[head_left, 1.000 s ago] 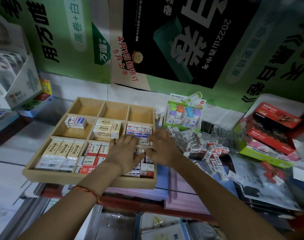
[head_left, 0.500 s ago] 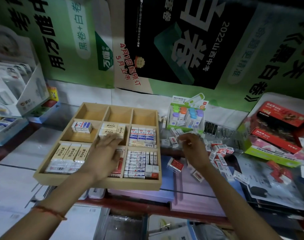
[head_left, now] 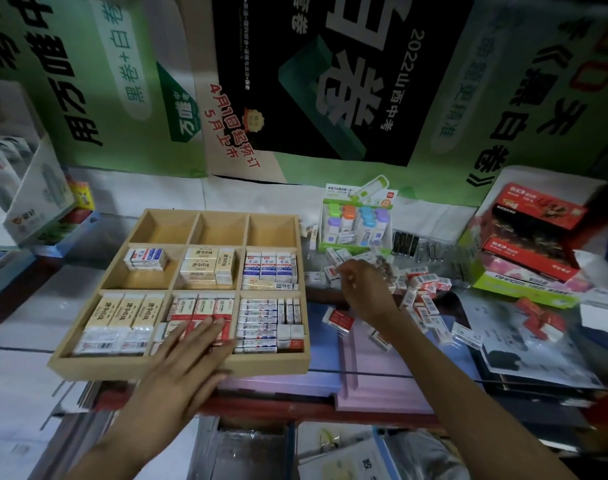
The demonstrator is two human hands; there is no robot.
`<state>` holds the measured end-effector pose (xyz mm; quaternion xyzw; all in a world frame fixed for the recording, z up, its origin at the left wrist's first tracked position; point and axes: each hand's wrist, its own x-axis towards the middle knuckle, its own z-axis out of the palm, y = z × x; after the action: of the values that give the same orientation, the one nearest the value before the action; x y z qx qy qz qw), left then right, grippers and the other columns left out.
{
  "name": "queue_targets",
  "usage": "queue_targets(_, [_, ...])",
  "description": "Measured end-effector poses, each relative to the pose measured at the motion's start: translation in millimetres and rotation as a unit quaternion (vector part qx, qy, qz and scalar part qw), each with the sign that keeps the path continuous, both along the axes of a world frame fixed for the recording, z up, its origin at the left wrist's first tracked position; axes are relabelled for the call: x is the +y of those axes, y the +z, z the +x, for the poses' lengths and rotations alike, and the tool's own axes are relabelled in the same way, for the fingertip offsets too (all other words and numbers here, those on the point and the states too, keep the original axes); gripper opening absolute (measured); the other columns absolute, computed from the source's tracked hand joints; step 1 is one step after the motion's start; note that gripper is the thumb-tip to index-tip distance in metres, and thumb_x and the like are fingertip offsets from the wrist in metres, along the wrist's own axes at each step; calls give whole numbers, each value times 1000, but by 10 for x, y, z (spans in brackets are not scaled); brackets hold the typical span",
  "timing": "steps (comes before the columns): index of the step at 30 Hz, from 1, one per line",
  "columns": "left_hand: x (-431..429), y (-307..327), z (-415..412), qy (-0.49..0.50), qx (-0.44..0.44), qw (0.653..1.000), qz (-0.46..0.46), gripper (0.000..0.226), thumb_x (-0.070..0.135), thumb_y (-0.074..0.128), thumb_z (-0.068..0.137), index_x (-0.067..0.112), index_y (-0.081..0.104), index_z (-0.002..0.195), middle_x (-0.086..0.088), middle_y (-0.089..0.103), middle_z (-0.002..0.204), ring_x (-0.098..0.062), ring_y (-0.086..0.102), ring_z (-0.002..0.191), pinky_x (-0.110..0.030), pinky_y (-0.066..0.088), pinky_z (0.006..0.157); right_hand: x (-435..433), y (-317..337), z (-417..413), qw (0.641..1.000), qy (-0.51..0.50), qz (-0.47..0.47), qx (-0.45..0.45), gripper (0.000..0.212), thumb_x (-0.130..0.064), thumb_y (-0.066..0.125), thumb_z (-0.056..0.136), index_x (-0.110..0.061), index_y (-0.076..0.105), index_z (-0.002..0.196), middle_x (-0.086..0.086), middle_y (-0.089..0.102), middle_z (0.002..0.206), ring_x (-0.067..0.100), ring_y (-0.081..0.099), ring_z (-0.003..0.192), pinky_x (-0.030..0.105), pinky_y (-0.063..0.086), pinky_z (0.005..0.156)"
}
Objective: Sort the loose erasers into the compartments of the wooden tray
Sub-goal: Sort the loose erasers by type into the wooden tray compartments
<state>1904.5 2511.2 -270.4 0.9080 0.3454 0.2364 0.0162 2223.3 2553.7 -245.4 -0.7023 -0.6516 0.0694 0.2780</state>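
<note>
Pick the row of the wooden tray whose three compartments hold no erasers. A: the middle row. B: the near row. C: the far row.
C: the far row of the wooden tray shows only bare wood, while the middle and near rows hold erasers.

A stationery shop: boxed erasers [head_left: 356,221] on display, exam-book posters [head_left: 316,77] behind.
</note>
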Motion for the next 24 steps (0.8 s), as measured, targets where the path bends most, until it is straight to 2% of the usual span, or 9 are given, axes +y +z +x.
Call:
queue_targets(3, [11, -33, 84, 17, -25, 1000, 5, 36, 41, 29, 98, 23, 53, 118, -9, 54, 131, -22, 39, 129, -41, 21, 112, 169, -53, -106, 997, -9, -38, -71, 29, -5, 50, 87, -7, 62, 114, 18, 58, 111, 31, 52, 104, 35, 43, 86])
queue_targets(6, [-11, -52, 170, 21, -10, 1000, 16, 34, 42, 26, 99, 26, 53, 112, -7, 48, 137, -24, 36, 132, -50, 21, 109, 248, -101, -170, 984, 5, -84, -159, 43, -24, 52, 91, -16, 48, 133, 13, 40, 134, 30, 35, 126, 37, 29, 104])
queue_targets(8, [-26, -37, 233, 24, -12, 1000, 9, 36, 43, 24, 99, 26, 54, 108, -6, 46, 139, -22, 33, 134, -51, 17, 109, 264, -121, -201, 976, 8, -102, -190, 44, -30, 49, 93, -19, 45, 136, 11, 35, 138, 28, 29, 129, 36, 23, 106])
queue_targets(11, [-11, 26, 332, 33, -30, 999, 1, 43, 45, 26, 98, 21, 61, 89, -3, 53, 133, -19, 33, 133, -49, 12, 110, 272, -119, -214, 977, -1, -84, -195, 40, -27, 50, 93, -14, 50, 130, 11, 42, 131, 27, 35, 123, 34, 26, 102])
queue_targets(14, [-4, 64, 392, 36, -47, 998, 12, 28, 36, 44, 86, 18, 63, 75, 5, 54, 124, -17, 36, 129, -46, 9, 112, 267, -67, -202, 992, -19, -20, -122, 34, -22, 54, 91, -10, 57, 123, 15, 54, 120, 29, 45, 113, 36, 33, 97])
queue_targets(19, [-16, 23, 422, 43, -72, 996, 23, 18, 28, 48, 79, 16, 59, 72, 7, 54, 114, -16, 41, 123, -36, 9, 111, 291, 178, -271, 997, -9, 19, 68, 26, -18, 60, 89, -4, 64, 110, 16, 61, 102, 26, 56, 90, 33, 45, 77])
queue_targets(21, [-18, 24, 439, 46, -79, 995, 29, 16, 26, 48, 78, 16, 58, 71, 6, 55, 111, -16, 43, 120, -35, 9, 110, 290, 308, -400, 991, 15, 33, 132, 22, -15, 66, 84, -4, 67, 103, 11, 65, 95, 20, 57, 81, 26, 44, 67])
queue_targets(24, [-60, 57, 492, 52, -61, 996, 35, 17, 27, 48, 77, 16, 61, 72, 4, 62, 103, -14, 43, 117, -35, 10, 109, 250, 451, -717, 968, 77, -8, 239, 27, -5, 74, 76, -1, 64, 100, 1, 62, 85, 11, 57, 71, 12, 44, 59])
